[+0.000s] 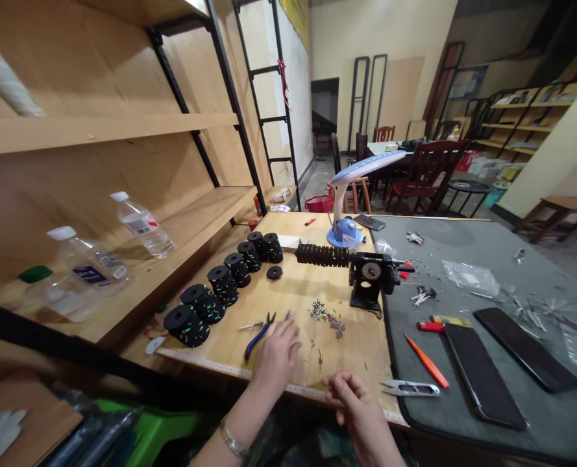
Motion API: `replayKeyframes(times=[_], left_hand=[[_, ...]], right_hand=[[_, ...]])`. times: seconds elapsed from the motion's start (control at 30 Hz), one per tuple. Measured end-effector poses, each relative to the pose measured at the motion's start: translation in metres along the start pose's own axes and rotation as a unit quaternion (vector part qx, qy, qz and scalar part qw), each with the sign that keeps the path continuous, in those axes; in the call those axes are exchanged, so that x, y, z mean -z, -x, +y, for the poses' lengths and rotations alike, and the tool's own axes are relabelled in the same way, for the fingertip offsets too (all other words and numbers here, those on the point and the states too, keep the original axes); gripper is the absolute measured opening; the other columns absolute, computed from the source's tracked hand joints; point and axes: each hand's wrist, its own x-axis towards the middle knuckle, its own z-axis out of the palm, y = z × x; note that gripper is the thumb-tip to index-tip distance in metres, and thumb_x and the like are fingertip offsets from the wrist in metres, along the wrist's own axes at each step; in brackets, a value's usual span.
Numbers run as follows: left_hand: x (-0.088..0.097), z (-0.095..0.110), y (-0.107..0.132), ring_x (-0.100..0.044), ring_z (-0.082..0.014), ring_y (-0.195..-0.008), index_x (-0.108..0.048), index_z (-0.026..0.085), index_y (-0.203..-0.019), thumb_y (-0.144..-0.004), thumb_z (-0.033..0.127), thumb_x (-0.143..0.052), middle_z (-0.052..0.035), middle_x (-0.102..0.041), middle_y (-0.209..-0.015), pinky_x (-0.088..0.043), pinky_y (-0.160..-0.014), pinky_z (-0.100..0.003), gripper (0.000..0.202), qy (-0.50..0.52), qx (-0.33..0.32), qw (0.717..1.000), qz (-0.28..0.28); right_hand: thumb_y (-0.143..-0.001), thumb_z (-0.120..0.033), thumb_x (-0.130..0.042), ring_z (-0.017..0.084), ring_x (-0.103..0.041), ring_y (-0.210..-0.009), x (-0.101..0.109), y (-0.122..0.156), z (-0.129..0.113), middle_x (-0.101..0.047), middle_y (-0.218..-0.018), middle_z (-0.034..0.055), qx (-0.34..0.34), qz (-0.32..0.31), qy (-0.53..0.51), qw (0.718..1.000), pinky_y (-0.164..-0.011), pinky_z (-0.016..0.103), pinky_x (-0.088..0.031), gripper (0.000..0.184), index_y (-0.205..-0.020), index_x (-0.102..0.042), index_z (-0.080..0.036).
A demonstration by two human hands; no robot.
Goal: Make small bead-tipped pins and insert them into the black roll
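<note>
My left hand [276,355] rests palm down on the wooden tabletop [312,305], fingers curled and reaching toward something small and metallic I cannot name. Blue-handled pliers [257,336] lie just left of it. My right hand [354,402] hovers at the near table edge with fingertips pinched together; what they pinch is too small to see. A small heap of coloured beads [326,316] lies beyond both hands. Behind it stands a black hand-cranked winder [368,277] with a loaded rod.
A row of black spools [222,288] runs along the left. A grey mat [502,285] on the right carries two phones [483,375], an orange pen [427,366], metal snips [409,388] and a lighter. A blue desk lamp [346,224] stands behind. Water bottles lie on the left shelf.
</note>
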Motion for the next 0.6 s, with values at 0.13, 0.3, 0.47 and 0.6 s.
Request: replayKeyframes(times=[0.13,0.3,0.47,0.6], left_hand=[[-0.014,0.021,0.027,-0.062,-0.0215,-0.075,-0.068,0.017,-0.080,-0.080,0.028,-0.061,-0.0066,-0.069,-0.077,-0.049,-0.070,-0.031,0.013,0.251,0.058,0.964,-0.062],[-0.046,0.042,0.053,-0.060,-0.0161,-0.070,-0.066,0.014,-0.077,-0.071,0.038,-0.073,-0.0034,-0.068,-0.073,-0.047,-0.065,-0.025,0.025,0.513,0.183,0.837,-0.056],[-0.054,0.043,0.052,-0.042,-0.0060,-0.049,-0.065,0.012,-0.070,-0.062,0.041,-0.079,0.0022,-0.058,-0.060,-0.027,-0.044,-0.017,0.033,0.575,0.248,0.777,-0.067],[-0.050,0.040,0.050,-0.040,-0.0061,-0.050,-0.064,0.012,-0.066,-0.062,0.042,-0.080,0.0028,-0.056,-0.058,-0.027,-0.046,-0.018,0.034,0.560,0.244,0.788,-0.075]], right_hand=[[-0.060,-0.055,-0.077,0.011,-0.051,-0.051,0.003,-0.001,0.001,-0.067,-0.072,0.0030,0.037,0.021,0.034,0.999,-0.039,0.018,-0.034,0.043,-0.067,-0.064,-0.016],[-0.061,-0.062,-0.073,0.009,-0.043,-0.044,0.005,0.000,-0.002,-0.055,-0.056,-0.0028,0.091,0.020,0.089,0.992,-0.041,0.020,-0.034,0.048,-0.066,-0.063,-0.015],[-0.070,-0.059,-0.068,0.014,-0.052,-0.053,-0.001,0.007,0.000,-0.061,-0.063,0.0011,0.144,0.020,0.140,0.979,-0.045,0.022,-0.041,0.043,-0.070,-0.064,-0.016],[-0.083,-0.051,-0.059,0.019,-0.061,-0.063,0.011,0.011,-0.005,-0.069,-0.076,0.0068,0.190,-0.009,0.250,0.950,-0.055,0.027,-0.050,0.035,-0.079,-0.067,-0.017]])
